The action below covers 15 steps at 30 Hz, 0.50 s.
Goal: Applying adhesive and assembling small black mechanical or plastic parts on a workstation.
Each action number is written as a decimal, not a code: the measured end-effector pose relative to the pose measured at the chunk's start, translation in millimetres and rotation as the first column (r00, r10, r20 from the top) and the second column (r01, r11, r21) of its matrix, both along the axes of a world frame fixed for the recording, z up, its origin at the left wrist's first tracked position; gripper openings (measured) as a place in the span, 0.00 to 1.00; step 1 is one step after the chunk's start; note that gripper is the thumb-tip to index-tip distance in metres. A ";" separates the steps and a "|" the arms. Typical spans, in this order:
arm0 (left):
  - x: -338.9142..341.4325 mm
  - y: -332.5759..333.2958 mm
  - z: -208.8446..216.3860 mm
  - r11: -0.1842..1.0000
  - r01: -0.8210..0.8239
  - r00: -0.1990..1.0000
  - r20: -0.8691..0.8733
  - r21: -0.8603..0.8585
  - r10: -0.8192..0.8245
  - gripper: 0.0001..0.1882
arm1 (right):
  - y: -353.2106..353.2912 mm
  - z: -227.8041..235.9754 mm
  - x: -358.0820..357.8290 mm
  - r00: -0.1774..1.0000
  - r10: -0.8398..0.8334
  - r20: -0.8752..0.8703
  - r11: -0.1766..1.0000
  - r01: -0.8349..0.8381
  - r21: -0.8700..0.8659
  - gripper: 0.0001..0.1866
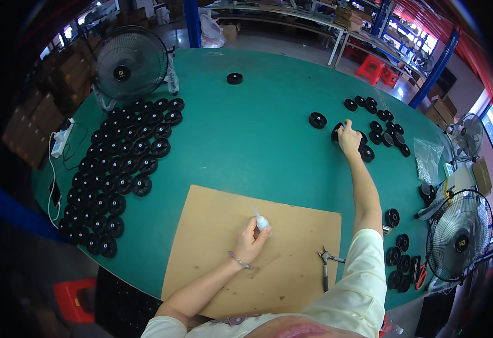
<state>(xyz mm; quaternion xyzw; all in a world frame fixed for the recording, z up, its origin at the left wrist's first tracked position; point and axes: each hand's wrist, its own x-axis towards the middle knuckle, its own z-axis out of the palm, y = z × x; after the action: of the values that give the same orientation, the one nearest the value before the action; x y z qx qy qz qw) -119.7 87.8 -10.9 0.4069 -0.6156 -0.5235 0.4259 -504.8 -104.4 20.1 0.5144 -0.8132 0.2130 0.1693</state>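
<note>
My left hand is closed around a small white squeeze bottle with a thin nozzle pointing away from me, above the brown cardboard sheet. Stretched out to the far right, my right hand has its fingers on a round black wheel-like part, which it partly covers. Close to that hand lie another black round part and a single one to its left. Cutting pliers rest with jaws apart on the cardboard's right side.
Rows of black round parts with shiny centres fill the green table's left side. Fans stand at the far left and right. A clear bag and red-handled scissors lie along the right edge.
</note>
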 end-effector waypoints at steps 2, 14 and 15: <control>0.3 -0.4 -0.4 1.000 -0.003 1.000 0.007 0.005 0.003 0.14 | 1.0 8.1 2.2 0.986 -0.087 0.140 0.993 0.074 0.094 0.17; 3.1 3.9 -0.2 0.999 0.026 0.999 0.025 0.021 -0.027 0.15 | -33.0 -14.5 38.5 0.991 0.080 -0.108 0.948 -0.042 0.317 0.22; 2.5 3.8 -1.6 1.000 0.028 0.999 0.016 0.014 -0.028 0.15 | -34.0 -15.6 40.9 0.999 0.041 -0.034 0.952 -0.029 0.304 0.22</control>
<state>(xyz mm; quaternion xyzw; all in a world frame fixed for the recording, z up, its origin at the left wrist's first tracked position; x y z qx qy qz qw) -117.2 91.6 -12.5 0.4054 -0.6211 -0.5304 0.4105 -463.9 -138.4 4.5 0.5529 -0.8235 0.0782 0.1007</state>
